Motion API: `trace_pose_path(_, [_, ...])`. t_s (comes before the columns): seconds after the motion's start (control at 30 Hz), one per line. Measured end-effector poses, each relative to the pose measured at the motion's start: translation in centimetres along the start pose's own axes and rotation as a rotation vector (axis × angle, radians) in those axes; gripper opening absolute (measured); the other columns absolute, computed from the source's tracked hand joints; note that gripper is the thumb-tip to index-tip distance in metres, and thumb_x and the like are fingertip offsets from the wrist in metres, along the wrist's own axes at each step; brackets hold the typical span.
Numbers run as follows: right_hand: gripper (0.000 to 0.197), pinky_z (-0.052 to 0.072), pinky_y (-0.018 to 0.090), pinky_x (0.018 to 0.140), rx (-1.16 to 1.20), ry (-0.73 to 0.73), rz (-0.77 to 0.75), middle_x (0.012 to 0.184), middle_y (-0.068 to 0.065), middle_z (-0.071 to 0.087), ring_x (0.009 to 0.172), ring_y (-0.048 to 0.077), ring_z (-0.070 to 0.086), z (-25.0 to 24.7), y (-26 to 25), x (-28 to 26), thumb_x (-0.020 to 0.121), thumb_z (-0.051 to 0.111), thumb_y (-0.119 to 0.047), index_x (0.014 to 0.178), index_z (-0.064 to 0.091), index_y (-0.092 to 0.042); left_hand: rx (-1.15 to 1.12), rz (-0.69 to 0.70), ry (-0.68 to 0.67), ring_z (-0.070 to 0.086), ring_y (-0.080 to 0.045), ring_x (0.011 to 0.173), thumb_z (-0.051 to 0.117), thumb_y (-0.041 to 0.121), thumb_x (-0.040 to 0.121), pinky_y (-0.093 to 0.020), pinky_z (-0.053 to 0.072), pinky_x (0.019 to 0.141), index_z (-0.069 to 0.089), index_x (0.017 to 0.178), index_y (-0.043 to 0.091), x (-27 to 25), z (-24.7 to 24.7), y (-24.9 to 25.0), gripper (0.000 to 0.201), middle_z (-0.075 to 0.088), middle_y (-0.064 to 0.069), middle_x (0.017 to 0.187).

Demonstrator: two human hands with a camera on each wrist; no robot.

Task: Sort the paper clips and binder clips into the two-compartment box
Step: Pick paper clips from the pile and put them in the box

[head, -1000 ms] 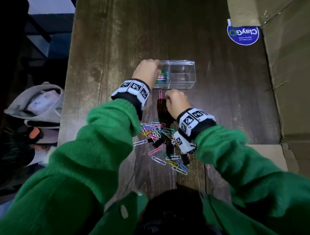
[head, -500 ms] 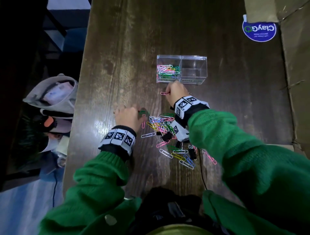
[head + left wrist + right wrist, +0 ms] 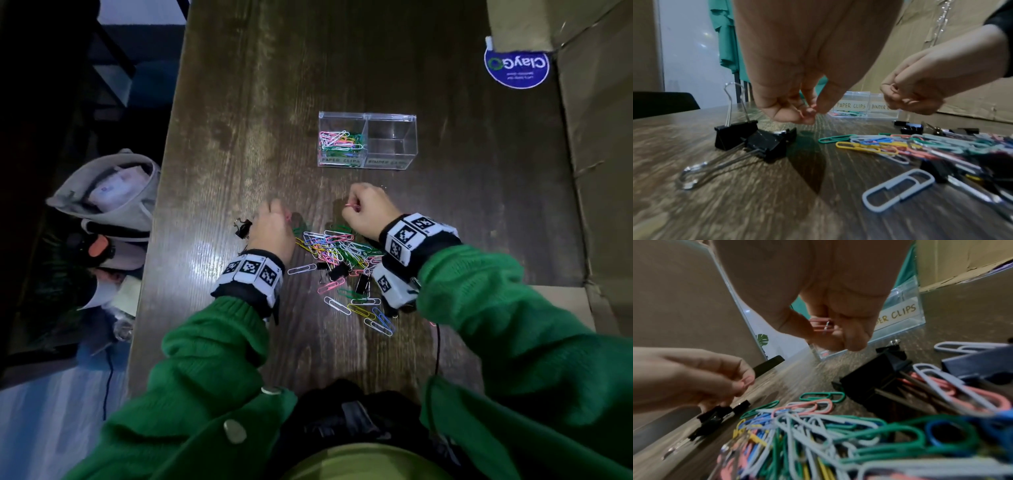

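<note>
The clear two-compartment box (image 3: 367, 115) stands on the far side of the wooden table (image 3: 246, 102). Its left part, labelled PAPER CLIPS, holds several coloured paper clips (image 3: 339, 140); the right part, labelled BINDER CLIPS, is empty. A mixed pile of paper clips (image 3: 334, 248) and black binder clips (image 3: 338, 270) lies between my wrists. My right hand (image 3: 352, 205) pinches a pink paper clip (image 3: 819, 325) just in front of the box. My left hand (image 3: 284, 214) hovers at the pile's left edge, fingertips (image 3: 824, 104) pinched on what looks like a small pink clip. Two binder clips (image 3: 748, 138) lie left of it.
A large cardboard box (image 3: 599, 171) lines the table's right side, with a round blue sticker (image 3: 516, 68) at the far right. A grey bag (image 3: 106, 192) sits on the floor beyond the table's left edge. A cable (image 3: 437, 346) runs from my right wrist.
My left hand has left the box's paper clip compartment and come back to the pile's left edge. My right hand has lifted the pink clip off the table.
</note>
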State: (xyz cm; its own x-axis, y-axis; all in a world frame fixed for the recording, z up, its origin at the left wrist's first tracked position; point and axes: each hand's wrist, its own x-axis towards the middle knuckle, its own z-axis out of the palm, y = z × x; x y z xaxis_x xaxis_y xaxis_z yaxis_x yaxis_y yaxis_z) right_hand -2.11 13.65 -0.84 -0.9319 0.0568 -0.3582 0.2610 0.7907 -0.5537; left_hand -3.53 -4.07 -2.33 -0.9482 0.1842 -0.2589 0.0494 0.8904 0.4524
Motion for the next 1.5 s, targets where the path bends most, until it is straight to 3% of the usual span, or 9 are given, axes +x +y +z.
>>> trace_pose_path(0.1, [0.006, 0.044, 0.030, 0.066, -0.156, -0.063, -0.011, 0.077, 0.006, 0.056, 0.069, 0.024, 0.053, 0.1, 0.0, -0.7, 0.089, 0.045, -0.016, 0.088, 0.048, -0.011, -0.042, 0.037, 0.027, 0.054, -0.030, 0.078, 0.038, 0.008, 0.094, -0.038, 0.039, 0.067, 0.045, 0.110, -0.004, 0.5, -0.6, 0.2, 0.021, 0.060, -0.021, 0.093])
trace_pose_path(0.2, [0.028, 0.047, 0.029, 0.073, -0.293, -0.098, -0.038, 0.095, 0.004, 0.065, 0.082, 0.023, 0.062, 0.6, 0.0, -1.2, 0.087, 0.058, -0.032, 0.109, 0.055, -0.015, 0.037, 0.077, -0.051, 0.056, -0.026, 0.072, 0.043, 0.025, 0.096, -0.032, 0.038, 0.062, 0.043, 0.111, 0.003, 0.9, -1.2, 0.2, 0.027, 0.057, -0.010, 0.083])
trace_pose_path(0.37, [0.025, 0.048, 0.039, 0.090, -0.320, -0.101, -0.042, 0.119, 0.006, 0.056, 0.101, 0.028, 0.062, 1.4, -0.4, -1.6, 0.085, 0.066, -0.032, 0.102, 0.063, -0.014, 0.217, 0.176, -0.236, 0.061, -0.030, 0.098, 0.064, 0.025, 0.086, -0.037, 0.047, 0.080, 0.057, 0.107, 0.010, 1.6, -0.9, -0.9, 0.027, 0.066, -0.015, 0.108])
trace_pose_path(0.6, [0.032, 0.051, 0.045, 0.091, -0.349, -0.120, -0.058, 0.119, 0.017, 0.059, 0.105, 0.035, 0.062, 2.6, -0.9, -1.8, 0.085, 0.050, 0.006, 0.116, 0.053, -0.004, 0.122, 0.147, -0.192, 0.049, -0.036, 0.108, 0.050, 0.015, 0.093, -0.043, 0.038, 0.091, 0.050, 0.111, -0.002, 1.5, 0.1, -0.8, 0.025, 0.054, -0.024, 0.112])
trace_pose_path(0.83, [0.023, 0.050, 0.046, 0.090, -0.388, -0.140, -0.071, 0.124, 0.017, 0.051, 0.101, 0.038, 0.061, 1.5, 0.3, -2.6, 0.093, 0.047, -0.005, 0.114, 0.055, 0.001, 0.022, 0.229, -0.216, 0.054, -0.033, 0.098, 0.043, 0.013, 0.091, -0.041, 0.046, 0.085, 0.043, 0.119, 0.006, 1.0, -0.5, -0.5, 0.029, 0.057, -0.022, 0.101])
trace_pose_path(1.0, [0.030, 0.044, 0.029, 0.076, -0.298, 0.014, -0.064, 0.092, 0.007, 0.063, 0.076, 0.021, 0.055, -2.2, -0.7, -0.7, 0.099, 0.039, -0.032, 0.110, 0.052, -0.007, 0.228, 0.359, -0.267, 0.052, -0.027, 0.104, 0.054, 0.033, 0.090, -0.038, 0.044, 0.084, 0.050, 0.112, 0.010, 1.4, -0.2, -0.5, 0.032, 0.063, -0.012, 0.115])
trace_pose_path(1.27, [0.025, 0.048, 0.042, 0.087, -0.353, 0.184, -0.083, 0.116, 0.017, 0.064, 0.106, 0.036, 0.061, -6.8, -4.7, 6.7, 0.095, 0.048, -0.013, 0.119, 0.054, -0.010, 0.246, 0.304, -0.345, 0.045, -0.026, 0.119, 0.049, 0.024, 0.093, -0.040, 0.038, 0.105, 0.046, 0.124, 0.006, 1.4, 0.8, 0.7, 0.036, 0.050, -0.012, 0.128])
trace_pose_path(1.4, [0.033, 0.048, 0.043, 0.097, -0.248, 0.101, -0.087, 0.124, 0.016, 0.060, 0.114, 0.033, 0.057, -6.7, -4.4, 7.4, 0.091, 0.055, -0.008, 0.125, 0.054, -0.009, 0.107, 0.257, -0.293, 0.051, -0.028, 0.104, 0.048, 0.015, 0.093, -0.038, 0.042, 0.091, 0.049, 0.110, 0.004, 1.5, 0.8, 0.7, 0.020, 0.055, -0.013, 0.111])
trace_pose_path(1.5, [0.034, 0.046, 0.040, 0.099, -0.134, 0.274, -0.131, 0.123, 0.015, 0.061, 0.115, 0.031, 0.056, -6.0, -3.3, 6.0, 0.088, 0.048, 0.004, 0.118, 0.059, -0.007, -0.053, 0.197, -0.148, 0.050, -0.021, 0.082, 0.048, 0.012, 0.094, -0.021, 0.034, 0.068, 0.050, 0.103, 0.001, 2.3, -0.9, 1.5, 0.014, 0.057, -0.009, 0.093])
